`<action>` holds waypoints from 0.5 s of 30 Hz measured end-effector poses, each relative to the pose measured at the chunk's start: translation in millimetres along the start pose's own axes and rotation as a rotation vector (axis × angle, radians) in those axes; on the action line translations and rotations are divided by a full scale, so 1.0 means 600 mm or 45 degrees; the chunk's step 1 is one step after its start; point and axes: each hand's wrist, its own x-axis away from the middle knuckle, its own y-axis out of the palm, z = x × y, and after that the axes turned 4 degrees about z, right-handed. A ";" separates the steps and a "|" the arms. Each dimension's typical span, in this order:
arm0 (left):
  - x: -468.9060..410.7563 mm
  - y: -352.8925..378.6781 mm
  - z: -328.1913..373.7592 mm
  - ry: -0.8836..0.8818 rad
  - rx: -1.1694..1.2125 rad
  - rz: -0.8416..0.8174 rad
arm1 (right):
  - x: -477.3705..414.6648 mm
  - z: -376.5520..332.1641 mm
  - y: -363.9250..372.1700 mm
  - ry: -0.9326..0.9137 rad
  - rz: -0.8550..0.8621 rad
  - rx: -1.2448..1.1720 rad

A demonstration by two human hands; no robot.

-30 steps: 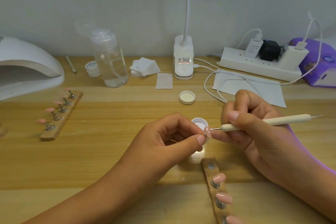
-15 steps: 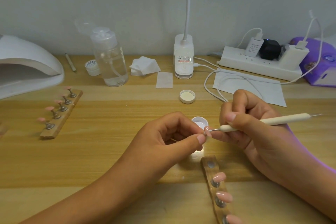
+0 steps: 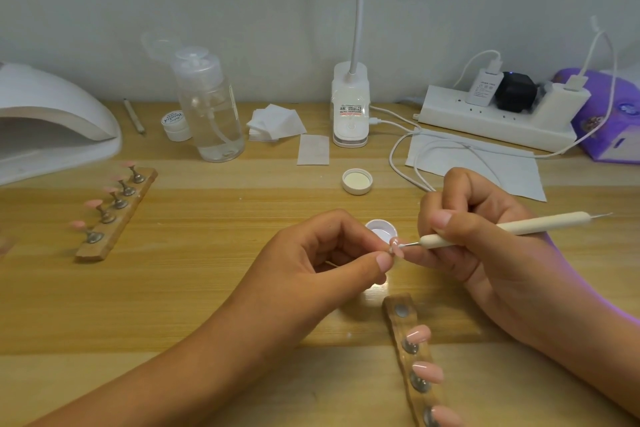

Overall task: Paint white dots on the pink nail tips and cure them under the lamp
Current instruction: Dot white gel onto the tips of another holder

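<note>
Pink oval nail tip (image 3: 397, 247) sits pinched in left hand (image 3: 313, 265) fingertips, touched by cream dotting tool (image 3: 485, 230) gripped in right hand (image 3: 485, 243).

A small nail-art workstation: a wooden desk (image 3: 173, 288) against a plain wall carries a white curing lamp (image 3: 52, 121), wooden strips (image 3: 121, 225) of pink nail tips (image 3: 92, 203), a pump bottle (image 3: 207, 107), stacked wipes (image 3: 273, 121) — and a crowded power strip (image 3: 450, 118).

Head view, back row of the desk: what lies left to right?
Curing lamp → stick → bottle → wipes → desk lamp → power strip → purple box.
</note>
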 end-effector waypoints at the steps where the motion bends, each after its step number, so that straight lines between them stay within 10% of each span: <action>1: 0.000 0.000 0.000 0.000 -0.001 0.000 | 0.000 0.000 -0.001 -0.001 -0.001 -0.002; 15: 0.000 0.000 -0.002 0.011 -0.007 0.016 | -0.001 0.000 -0.004 0.001 0.006 -0.081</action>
